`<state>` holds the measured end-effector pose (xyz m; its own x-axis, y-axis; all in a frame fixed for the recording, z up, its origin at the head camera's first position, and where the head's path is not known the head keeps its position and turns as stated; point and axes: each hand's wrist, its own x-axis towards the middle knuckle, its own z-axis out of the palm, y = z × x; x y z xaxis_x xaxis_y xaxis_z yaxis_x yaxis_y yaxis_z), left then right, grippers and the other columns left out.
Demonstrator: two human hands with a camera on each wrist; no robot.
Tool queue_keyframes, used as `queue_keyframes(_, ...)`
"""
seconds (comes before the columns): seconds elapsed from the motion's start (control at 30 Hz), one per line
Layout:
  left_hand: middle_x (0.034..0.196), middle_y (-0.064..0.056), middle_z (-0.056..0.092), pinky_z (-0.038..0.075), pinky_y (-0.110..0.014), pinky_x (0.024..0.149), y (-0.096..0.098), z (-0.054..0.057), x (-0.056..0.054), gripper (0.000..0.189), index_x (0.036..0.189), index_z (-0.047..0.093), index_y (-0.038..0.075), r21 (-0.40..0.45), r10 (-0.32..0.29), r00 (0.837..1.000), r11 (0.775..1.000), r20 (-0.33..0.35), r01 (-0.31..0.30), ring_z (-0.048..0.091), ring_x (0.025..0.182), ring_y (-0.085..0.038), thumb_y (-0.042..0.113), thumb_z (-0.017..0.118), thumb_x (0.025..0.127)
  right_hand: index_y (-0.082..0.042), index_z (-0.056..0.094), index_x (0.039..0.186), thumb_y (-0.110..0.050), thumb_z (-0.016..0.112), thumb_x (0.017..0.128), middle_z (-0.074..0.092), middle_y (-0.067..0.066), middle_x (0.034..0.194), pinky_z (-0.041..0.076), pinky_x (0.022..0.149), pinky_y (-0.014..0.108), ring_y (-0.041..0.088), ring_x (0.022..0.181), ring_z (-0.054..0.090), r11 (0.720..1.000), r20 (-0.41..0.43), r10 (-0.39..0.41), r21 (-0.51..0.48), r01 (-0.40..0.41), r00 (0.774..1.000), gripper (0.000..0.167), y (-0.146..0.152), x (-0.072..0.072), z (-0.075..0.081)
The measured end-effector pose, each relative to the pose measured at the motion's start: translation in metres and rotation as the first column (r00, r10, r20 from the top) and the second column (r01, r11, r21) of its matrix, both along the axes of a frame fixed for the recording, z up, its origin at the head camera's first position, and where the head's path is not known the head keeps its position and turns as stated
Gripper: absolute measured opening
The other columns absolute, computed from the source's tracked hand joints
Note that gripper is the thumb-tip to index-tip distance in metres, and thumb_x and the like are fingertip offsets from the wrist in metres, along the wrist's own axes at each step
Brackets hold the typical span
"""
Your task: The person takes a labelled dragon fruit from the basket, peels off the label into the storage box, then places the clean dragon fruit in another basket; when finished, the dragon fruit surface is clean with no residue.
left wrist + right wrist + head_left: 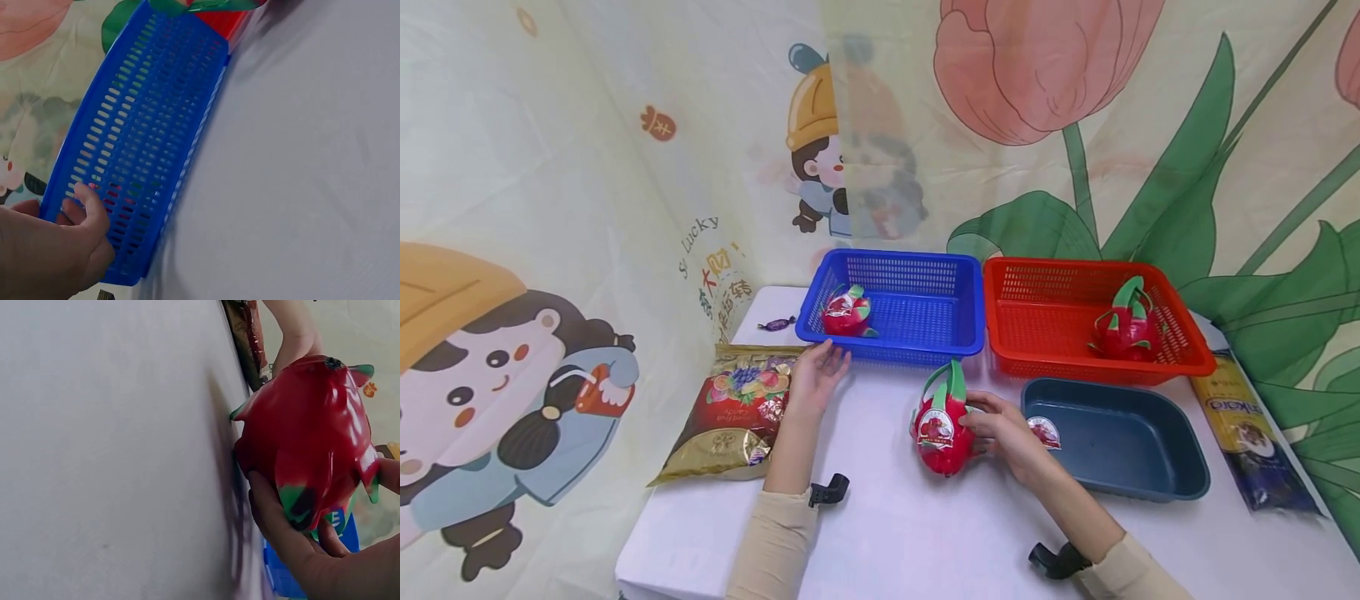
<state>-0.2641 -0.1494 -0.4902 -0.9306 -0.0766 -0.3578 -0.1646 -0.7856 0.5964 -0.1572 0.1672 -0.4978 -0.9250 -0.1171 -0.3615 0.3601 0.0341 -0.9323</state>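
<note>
My right hand (1011, 433) grips a red dragon fruit (944, 425) with green leaf tips and a round label, fingers on its right side. In the right wrist view the dragon fruit (306, 437) is held just off the white table, its shadow beside it. My left hand (817, 379) is at the near left corner of the blue basket (887, 354), fingers loosely bent and holding nothing. The left wrist view has these fingers (94, 215) overlapping the basket's slotted side. Another dragon fruit (847, 312) lies in the blue basket, at its left end.
A red basket (1075, 367) with a dragon fruit (1129, 329) stands right of the blue one. Nearer is a dark blue-grey tray (1127, 487) with a round label (1043, 433). A candy bag (745, 408) and wrapped candy (777, 323) lie left; a yellow-and-blue packet (1251, 429) lies right.
</note>
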Motion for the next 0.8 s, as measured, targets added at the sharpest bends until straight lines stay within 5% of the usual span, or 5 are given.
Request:
queue_keyframes(0.17,0.088,-0.004,0.064,0.055,-0.043,0.105,0.02,-0.004,0.005,0.012,0.095,0.057,0.008,-0.109,-0.127,0.992,0.986,0.002,0.127,0.065,0.091,-0.017,-0.002,0.059,0.1,0.0,0.05,0.149,-0.015,0.062,0.098,0.058,0.018,0.14,0.053,0.103,0.04,0.028,0.121,0.056,1.0,-0.027,-0.026,-0.01,0.025,0.999,0.055,-0.002,-0.003,-0.002)
queue_keyframes(0.33,0.093,-0.003,0.064,0.055,-0.046,0.106,0.037,-0.01,0.011,0.01,0.1,0.057,0.007,-0.239,-0.256,0.966,0.937,0.027,0.255,0.067,0.092,-0.017,-0.003,0.058,0.1,0.008,0.048,0.148,-0.013,0.054,0.1,0.055,0.024,0.142,0.04,0.118,0.051,0.034,0.128,0.05,0.998,-0.029,-0.059,0.024,0.059,0.998,0.053,-0.004,-0.005,-0.002)
queue_keyframes(0.47,0.098,-0.005,0.065,0.06,-0.043,0.096,0.05,-0.014,0.016,0.013,0.112,0.057,0.004,-0.318,-0.389,0.921,0.869,0.03,0.378,0.067,0.096,-0.021,-0.001,0.059,0.1,0.01,0.039,0.154,-0.013,0.059,0.1,0.049,0.028,0.153,0.035,0.122,0.055,0.042,0.14,0.046,0.991,-0.093,-0.03,0.128,0.042,0.995,0.062,-0.001,-0.005,0.003)
queue_keyframes(0.63,0.101,-0.007,0.067,0.06,-0.046,0.096,0.065,-0.017,0.022,0.02,0.121,0.055,-0.001,-0.392,-0.514,0.857,0.787,0.011,0.477,0.068,0.096,-0.022,0.001,0.058,0.101,0.003,0.042,0.154,-0.016,0.066,0.099,0.049,0.028,0.153,0.043,0.115,0.058,0.045,0.141,0.048,0.934,-0.225,0.024,0.351,0.058,0.974,0.062,0.007,-0.002,0.02)
queue_keyframes(0.8,0.116,-0.021,0.069,0.057,-0.05,0.102,0.076,-0.018,0.025,0.028,0.129,0.052,-0.007,-0.495,-0.621,0.784,0.686,-0.016,0.533,0.07,0.1,-0.024,0.0,0.056,0.102,-0.003,0.055,0.146,-0.016,0.066,0.102,0.063,0.022,0.14,0.052,0.106,0.057,0.04,0.126,0.062,0.931,-0.301,0.053,0.36,0.062,0.952,0.047,0.02,0.0,0.035)
